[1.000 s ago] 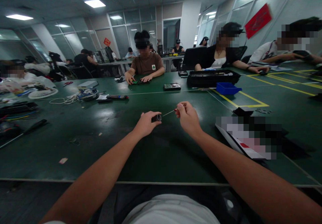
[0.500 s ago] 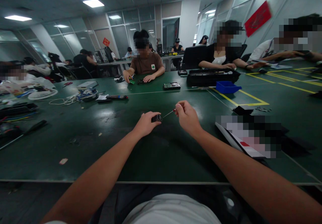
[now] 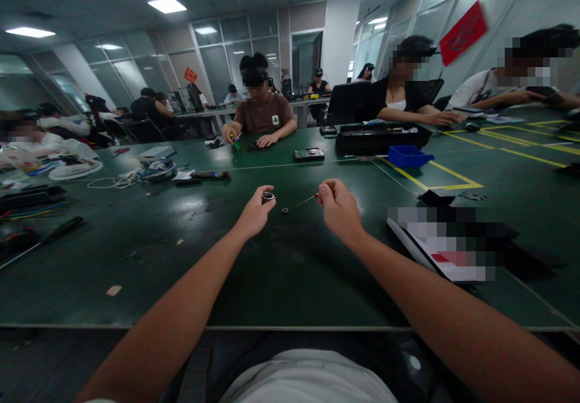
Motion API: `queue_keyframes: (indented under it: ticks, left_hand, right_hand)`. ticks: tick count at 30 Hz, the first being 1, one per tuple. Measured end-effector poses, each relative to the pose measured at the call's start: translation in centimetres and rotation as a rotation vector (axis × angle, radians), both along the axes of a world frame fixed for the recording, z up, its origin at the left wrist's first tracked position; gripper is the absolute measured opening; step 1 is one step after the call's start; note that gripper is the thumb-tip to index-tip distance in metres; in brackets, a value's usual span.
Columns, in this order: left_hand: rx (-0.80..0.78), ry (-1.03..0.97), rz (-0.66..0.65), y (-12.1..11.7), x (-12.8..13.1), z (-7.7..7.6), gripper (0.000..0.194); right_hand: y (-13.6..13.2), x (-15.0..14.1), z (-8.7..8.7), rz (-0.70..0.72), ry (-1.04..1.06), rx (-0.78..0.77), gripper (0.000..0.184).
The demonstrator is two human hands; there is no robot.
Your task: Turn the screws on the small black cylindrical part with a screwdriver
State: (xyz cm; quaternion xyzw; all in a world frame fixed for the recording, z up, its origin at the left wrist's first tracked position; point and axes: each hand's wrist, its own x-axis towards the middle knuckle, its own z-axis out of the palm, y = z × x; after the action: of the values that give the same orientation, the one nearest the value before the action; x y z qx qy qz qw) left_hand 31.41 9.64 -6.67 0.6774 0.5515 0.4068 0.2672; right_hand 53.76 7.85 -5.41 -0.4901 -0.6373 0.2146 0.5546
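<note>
Between the thumb and fingers of my left hand (image 3: 254, 214) is a small dark cylinder (image 3: 268, 197) with a pale ring at its open end, which faces up and toward me. My right hand (image 3: 339, 208) is closed around the red handle of a thin screwdriver (image 3: 308, 200). The screwdriver's shaft points left and down, its tip apart from the cylinder. A small round ring-like part (image 3: 285, 210) lies on the green table between my two hands, near the screwdriver tip.
Ahead lie a circuit-board device (image 3: 309, 154), a long black housing (image 3: 383, 139) and a blue bin (image 3: 410, 156). A white panel (image 3: 430, 252) rests by my right forearm. Left are a black-handled tool (image 3: 211, 174) and cables (image 3: 115, 180). Several people sit around.
My left hand has moved left and slightly up with the cylinder, away from the screwdriver tip. The small round part now shows on the table. My right hand has barely moved.
</note>
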Motion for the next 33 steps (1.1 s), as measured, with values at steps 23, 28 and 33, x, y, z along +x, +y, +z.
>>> queue_keyframes:
  ticks: [23,28,33]
  left_hand:
    - [0.002,0.688,-0.112,3.5,0.2,0.5,0.025]
    - [-0.111,0.294,0.041,3.8,-4.3,1.8,0.021]
    - [-0.204,-0.176,0.189,2.5,-10.3,2.6,0.027]
  right_hand:
    - [0.1,0.1,0.0,0.027,0.006,-0.016,0.025]
    - [0.3,0.2,-0.3,0.033,0.002,-0.021,0.026]
    - [0.3,0.1,-0.3,0.045,-0.003,-0.019,0.025]
